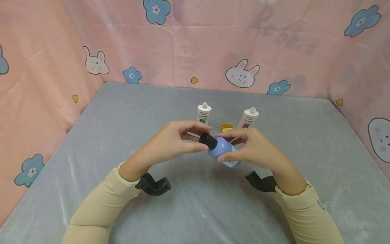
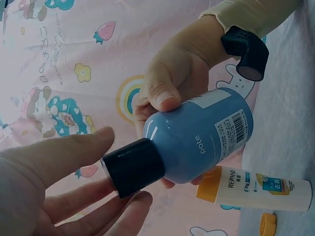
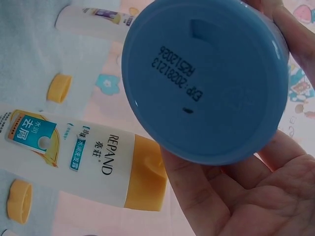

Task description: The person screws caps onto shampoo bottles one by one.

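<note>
A blue bottle (image 2: 197, 132) with a black cap (image 2: 134, 166) is tilted in the air, its cap end toward the left hand. The right hand (image 1: 248, 149) grips the bottle's body between thumb and fingers. The left hand (image 1: 182, 137) has its thumb and fingers curved around the cap; in the left wrist view a small gap shows beside the thumb tip, so how firmly it holds is hard to tell. The cap sits on the bottle. Printed dates show on the bottle's base in the right wrist view.
Behind the hands, two white bottles stand uncapped, one left (image 1: 204, 113) and one right (image 1: 248, 118). A white REPAND bottle (image 3: 93, 162) with a yellow cap stands between them. Loose yellow caps (image 3: 59, 88) lie on the grey tabletop (image 1: 146, 105). Pink patterned cloth (image 1: 195, 44) hangs around.
</note>
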Available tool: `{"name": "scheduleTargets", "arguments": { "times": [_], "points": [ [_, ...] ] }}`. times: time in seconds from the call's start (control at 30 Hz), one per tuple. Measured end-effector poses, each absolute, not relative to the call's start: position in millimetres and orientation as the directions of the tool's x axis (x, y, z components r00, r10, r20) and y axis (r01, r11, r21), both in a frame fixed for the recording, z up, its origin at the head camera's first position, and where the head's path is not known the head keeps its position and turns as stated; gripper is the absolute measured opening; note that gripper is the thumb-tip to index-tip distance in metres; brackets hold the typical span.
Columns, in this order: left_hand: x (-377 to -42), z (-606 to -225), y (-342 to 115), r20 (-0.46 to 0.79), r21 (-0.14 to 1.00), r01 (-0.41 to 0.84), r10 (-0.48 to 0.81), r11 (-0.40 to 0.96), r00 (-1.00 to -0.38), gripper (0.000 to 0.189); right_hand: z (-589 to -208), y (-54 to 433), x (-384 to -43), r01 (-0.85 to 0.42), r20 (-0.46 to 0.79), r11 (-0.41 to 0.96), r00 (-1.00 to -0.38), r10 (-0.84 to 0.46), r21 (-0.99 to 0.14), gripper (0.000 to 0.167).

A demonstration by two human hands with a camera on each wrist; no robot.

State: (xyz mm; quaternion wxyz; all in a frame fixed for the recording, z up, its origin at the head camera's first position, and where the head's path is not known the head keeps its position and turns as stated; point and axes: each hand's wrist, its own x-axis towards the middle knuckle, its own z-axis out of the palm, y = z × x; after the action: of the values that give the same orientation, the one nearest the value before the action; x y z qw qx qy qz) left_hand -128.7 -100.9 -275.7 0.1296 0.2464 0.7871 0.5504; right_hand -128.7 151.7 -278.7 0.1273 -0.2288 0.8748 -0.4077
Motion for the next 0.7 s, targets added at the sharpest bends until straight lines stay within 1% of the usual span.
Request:
{"name": "scheduleTargets", "arguments": {
  "times": [0.13,0.27,0.53,0.7],
  "points": [
    [-128.7,-275.8,-99.8,0.037,0.936,0.203,0.493,0.288,-0.869,0.036,-278.1,151.0,-128.6,-0.288,-0.045,0.576,-0.868,-0.494,-0.765,0.055],
    [-128.4,-275.6,-98.5,0.037,0.932,0.203,0.478,0.301,-0.877,0.031,-278.1,150.7,-128.3,-0.282,-0.050,0.583,-0.872,-0.487,-0.762,0.056],
    [-128.1,-275.5,-98.6,0.043,0.930,0.216,0.496,0.297,-0.867,0.032,-278.2,151.2,-128.2,-0.290,-0.040,0.568,-0.867,-0.497,-0.770,0.054],
    [-127.3,-275.9,-99.3,0.074,0.930,0.247,0.521,0.272,-0.850,0.032,-277.9,151.6,-128.1,-0.283,-0.049,0.563,-0.864,-0.501,-0.777,0.054]
  ]
}}
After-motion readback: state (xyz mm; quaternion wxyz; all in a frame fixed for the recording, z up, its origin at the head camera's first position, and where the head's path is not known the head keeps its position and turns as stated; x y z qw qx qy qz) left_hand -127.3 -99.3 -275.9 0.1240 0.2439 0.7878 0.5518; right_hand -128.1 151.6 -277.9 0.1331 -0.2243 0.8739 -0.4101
